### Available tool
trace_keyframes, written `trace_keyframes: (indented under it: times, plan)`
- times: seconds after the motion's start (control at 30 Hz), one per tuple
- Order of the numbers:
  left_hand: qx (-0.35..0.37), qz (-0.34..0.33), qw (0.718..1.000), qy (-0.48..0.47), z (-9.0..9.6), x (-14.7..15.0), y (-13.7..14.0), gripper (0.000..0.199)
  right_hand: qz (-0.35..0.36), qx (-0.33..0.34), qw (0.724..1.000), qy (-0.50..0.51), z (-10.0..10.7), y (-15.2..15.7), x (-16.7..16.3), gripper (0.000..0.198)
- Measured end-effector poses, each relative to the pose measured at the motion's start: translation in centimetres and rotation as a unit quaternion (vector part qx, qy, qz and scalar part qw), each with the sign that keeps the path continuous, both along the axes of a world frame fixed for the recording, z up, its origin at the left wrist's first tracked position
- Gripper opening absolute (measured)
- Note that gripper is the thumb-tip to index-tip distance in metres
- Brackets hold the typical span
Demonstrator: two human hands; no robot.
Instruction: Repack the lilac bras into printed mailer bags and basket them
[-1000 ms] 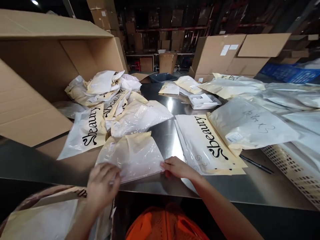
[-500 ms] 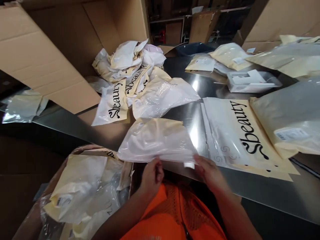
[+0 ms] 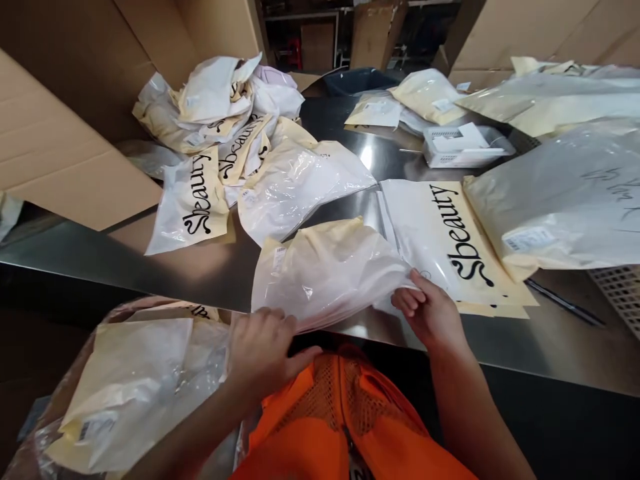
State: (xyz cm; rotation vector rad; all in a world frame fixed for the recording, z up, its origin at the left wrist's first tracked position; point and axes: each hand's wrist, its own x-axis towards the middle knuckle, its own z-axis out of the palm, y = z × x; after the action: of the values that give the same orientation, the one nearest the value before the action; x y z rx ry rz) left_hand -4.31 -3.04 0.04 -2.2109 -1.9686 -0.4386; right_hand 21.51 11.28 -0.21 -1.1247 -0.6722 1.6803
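Note:
A filled plastic bag [image 3: 325,273], whitish and clear with a cream back, lies on the metal table in front of me. My right hand [image 3: 430,307] pinches its right-hand corner between thumb and curled fingers. At the bag's lower left corner rests my left hand [image 3: 265,347], fingers together over the edge and the thumb stretched out apart. Just beyond it sits another filled bag [image 3: 300,180]. To the right, flat bags printed "Sbeauty" [image 3: 425,220] lie stacked near my right hand.
A large cardboard box [image 3: 75,133] lies open at the left, with a heap of bags [image 3: 220,100] at its mouth. Below the table edge, a lined container holds more bags [image 3: 135,380]. A white basket [image 3: 465,147], a pen [image 3: 565,303] and a large full bag [image 3: 565,193] are at the right.
My left hand has gone from a closed grip at the bag's near edge to its lower left corner, thumb out. The bag has turned, its right corner raised in my right hand.

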Motion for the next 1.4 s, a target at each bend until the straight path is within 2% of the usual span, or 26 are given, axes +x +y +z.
trace_keyframes:
  times: [0.03, 0.1, 0.17, 0.2, 0.27, 0.3, 0.33, 0.37, 0.4, 0.43, 0.47, 0.53, 0.57, 0.6, 0.67, 0.7, 0.77, 0.87, 0.97, 1.07, 1.13, 1.2, 1.27, 1.33, 1.4]
  plan:
    - [-0.049, -0.059, 0.994, 0.081, 0.5, 1.1, 0.8, 0.018, 0.002, 0.003, 1.0, -0.002, 0.3, 0.1, 0.0, 0.059]
    - [-0.09, -0.125, 0.975, 0.161, 1.3, 2.3, 2.3, 0.023, 0.007, 0.006, 1.0, -0.005, 0.8, 0.3, 0.3, 0.06]
    - [-0.091, -0.157, 0.969, 0.168, 2.2, 2.2, 3.6, 0.029, 0.0, 0.022, 1.0, -0.006, 1.0, 0.1, 0.9, 0.057]
    - [-0.084, -0.167, 0.969, 0.16, 2.8, 1.8, 4.3, 0.029, -0.026, 0.045, 0.999, -0.01, 1.1, -0.2, 1.2, 0.053]
    - [-0.06, -0.168, 0.976, 0.128, 4.3, 0.8, 5.6, 0.024, -0.12, 0.132, 0.983, -0.046, 1.0, -1.5, 1.4, 0.043]
    - [-0.043, -0.158, 0.982, 0.098, 5.1, 0.4, 6.2, 0.024, -0.154, 0.193, 0.965, -0.087, 0.9, -2.4, 1.3, 0.037]
    - [-0.027, -0.144, 0.987, 0.062, 5.9, 0.2, 6.8, 0.026, -0.154, 0.263, 0.942, -0.143, 0.7, -3.3, 0.9, 0.03]
    - [-0.015, -0.13, 0.991, 0.022, 6.7, 0.1, 7.4, 0.028, -0.114, 0.336, 0.912, -0.208, 0.6, -4.1, 0.2, 0.021]
    - [-0.009, -0.12, 0.993, -0.013, 7.4, 0.1, 7.9, 0.029, -0.039, 0.403, 0.872, -0.275, 0.3, -4.7, -0.7, 0.01]
    - [-0.007, -0.115, 0.993, -0.038, 8.0, 0.2, 8.4, 0.03, 0.051, 0.459, 0.82, -0.338, 0.0, -5.1, -1.7, 0.009]
    - [-0.008, -0.113, 0.992, -0.053, 8.4, 0.4, 8.7, 0.031, 0.131, 0.499, 0.761, -0.394, -0.3, -5.1, -2.9, 0.025]
    - [-0.006, -0.115, 0.992, -0.052, 8.6, 0.8, 9.1, 0.031, 0.221, 0.532, 0.652, -0.492, -1.2, -4.0, -5.2, 0.055]
    - [-0.001, -0.115, 0.993, -0.039, 8.6, 0.8, 9.2, 0.03, 0.244, 0.531, 0.612, -0.533, -1.6, -3.2, -6.1, 0.064]
    - [0.004, -0.112, 0.993, -0.023, 8.4, 0.8, 9.2, 0.029, 0.26, 0.524, 0.581, -0.565, -2.1, -2.2, -6.7, 0.068]
    - [0.016, -0.098, 0.995, -0.003, 8.1, 0.3, 9.0, 0.028, 0.28, 0.512, 0.552, -0.595, -2.7, -0.5, -7.2, 0.064]
    - [0.022, -0.09, 0.996, -0.005, 7.9, -0.1, 9.0, 0.028, 0.287, 0.51, 0.55, -0.596, -2.9, 0.1, -7.1, 0.058]
    - [0.033, -0.073, 0.996, -0.025, 7.6, -0.9, 8.8, 0.027, 0.28, 0.505, 0.565, -0.589, -2.9, 0.7, -6.9, 0.055]
    - [0.042, -0.055, 0.996, -0.048, 7.3, -1.7, 8.7, 0.026, 0.27, 0.48, 0.587, -0.593, -2.4, 0.7, -6.8, 0.071]
    - [0.038, -0.05, 0.998, -0.032, 6.7, -1.9, 8.8, 0.026, 0.31, 0.442, 0.576, -0.614, -2.1, 0.6, -7.2, 0.087]
    - [0.054, -0.039, 0.998, -0.022, 6.2, -2.5, 8.7, 0.024, 0.339, 0.423, 0.582, -0.606, -2.3, 0.9, -7.3, 0.075]
    - [0.079, -0.025, 0.996, -0.023, 6.0, -3.1, 8.6, 0.022, 0.33, 0.432, 0.591, -0.596, -2.5, 1.3, -6.9, 0.062]
    - [0.098, -0.012, 0.995, -0.019, 5.8, -3.6, 8.3, 0.02, 0.304, 0.448, 0.591, -0.598, -2.6, 1.3, -6.3, 0.052]
    - [0.103, -0.001, 0.995, -0.013, 5.6, -3.8, 8.1, 0.02, 0.259, 0.471, 0.588, -0.605, -2.2, 0.6, -5.5, 0.051]
    - [0.097, 0.009, 0.995, -0.007, 5.4, -3.7, 7.8, 0.02, 0.175, 0.528, 0.59, -0.586, -1.3, -0.8, -4.1, 0.051]
    - [0.091, 0.021, 0.996, -0.006, 5.2, -3.4, 7.6, 0.02, 0.062, 0.59, 0.598, -0.539, -0.1, -2.5, -2.2, 0.049]
